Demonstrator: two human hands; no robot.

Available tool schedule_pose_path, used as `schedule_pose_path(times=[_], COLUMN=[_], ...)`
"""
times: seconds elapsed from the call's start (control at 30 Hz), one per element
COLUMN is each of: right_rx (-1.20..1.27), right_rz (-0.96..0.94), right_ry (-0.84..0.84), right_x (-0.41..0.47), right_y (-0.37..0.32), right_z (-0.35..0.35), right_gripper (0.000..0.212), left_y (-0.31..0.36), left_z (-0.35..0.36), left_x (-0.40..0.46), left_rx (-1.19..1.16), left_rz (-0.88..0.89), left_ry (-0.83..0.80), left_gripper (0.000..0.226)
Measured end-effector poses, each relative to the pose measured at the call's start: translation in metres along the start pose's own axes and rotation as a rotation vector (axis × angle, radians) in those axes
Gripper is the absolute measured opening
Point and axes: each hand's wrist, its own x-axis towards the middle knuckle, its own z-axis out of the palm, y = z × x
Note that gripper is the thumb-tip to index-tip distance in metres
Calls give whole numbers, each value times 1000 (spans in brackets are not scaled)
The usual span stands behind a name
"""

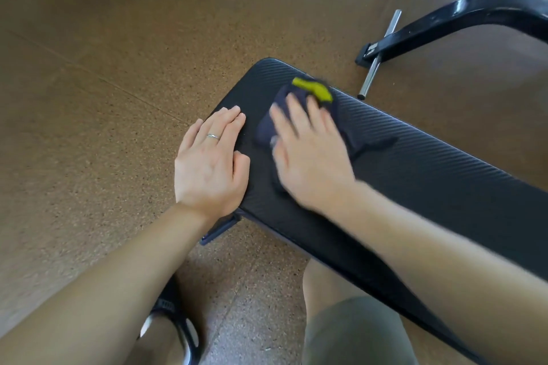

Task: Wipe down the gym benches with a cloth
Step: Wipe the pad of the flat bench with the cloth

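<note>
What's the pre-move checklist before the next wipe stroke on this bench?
1. Cloth under the right hand: ok, fingers spread flat on it.
2. Cloth flat on the bench pad: ok, though blurred.
3. Left hand bracing the pad's end: ok, flat, beside the cloth and not on it.
4. Pad ahead of the stroke free of objects: ok.
5. Steel bar on the floor off the pad: ok.
6. Pad already clean: cannot tell.

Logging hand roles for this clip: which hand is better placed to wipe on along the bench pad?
The right hand: it lies flat on the dark cloth, with unwiped bench pad stretching away on its side. The left hand is bare, braced flat at the pad's edge.
</note>
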Motion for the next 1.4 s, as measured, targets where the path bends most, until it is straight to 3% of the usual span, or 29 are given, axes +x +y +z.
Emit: schedule_pose_path(times=[0.13, 0.23, 0.47, 0.63, 0.7, 0.77, 0.8, 0.87, 1.2, 1.4], right_rx=[44, 41, 14, 38, 6, -56, -98, -177, -179, -300], right_rz=[-223, -284, 101, -44, -153, -246, -279, -306, -284, -282], right_ry=[-154, -130, -42, -1, -71, -117, -131, -146, 35, 20], right_x=[-86, -61, 57, -20, -68, -98, -103, -102, -14, -99], right_y=[-21, 1, 5, -33, -39, -36, -33, -30, -103, -58], right_z=[-16, -17, 12, 2, -5, -8, -7, -6, 12, 3], right_gripper=[57, 55, 55, 58, 55, 57, 60, 63, 59, 68], left_y=[-1, 0, -5, -7, -15, -26, -30, -34, -49, -58], left_z=[-1, -1, 2, 3, 4, 2, 0, -2, -2, -2], left_x=[0, 1, -3, -6, -9, -9, -6, -1, -10, -15], left_rx=[10, 3, -49, -259, -364, -620, -799, -1063, -1476, -1400], left_rz=[15, 6, -8, -61, -220, -614, -803, -941, -871, -755], left_ry=[-14, -44, 3, 129, 195, 221, 180, 24, -167, -259], left_gripper=[58, 60, 56, 50, 49, 47, 43, 37, 38, 53])
